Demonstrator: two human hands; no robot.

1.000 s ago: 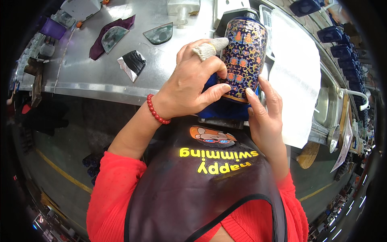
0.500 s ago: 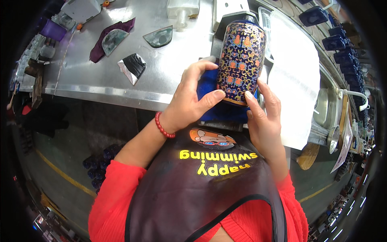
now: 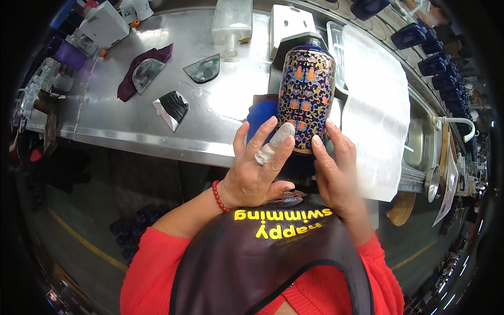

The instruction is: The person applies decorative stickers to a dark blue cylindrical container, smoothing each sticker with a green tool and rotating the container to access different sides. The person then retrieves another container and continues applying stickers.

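Observation:
A dark-blue bottle (image 3: 306,100) with a dense orange, gold and pale floral pattern lies with its short neck pointing away from me, resting on a dark holder (image 3: 286,47). My left hand (image 3: 257,170) has its fingers spread, fingertips at the bottle's lower left side, and its thumb apart from it. A whitish cover (image 3: 282,137) wraps one finger. At the lower right edge, my right hand (image 3: 338,168) grips the bottle, thumb on its face and fingers along its side. Blue cloth-like material (image 3: 262,116) shows beside and under the bottle.
On the metal table (image 3: 131,123) lie a purple cloth (image 3: 126,86), two greenish half-round pieces (image 3: 203,69) and a black-and-silver packet (image 3: 173,109). A clear flask-like container (image 3: 231,26) stands at the back. White paper (image 3: 375,115) covers the right side, near a sink (image 3: 420,134).
My left hand has let go of the bottle's left side and moved down, its fingers now spread. The right hand stays by the bottle's lower right. The view has shifted slightly.

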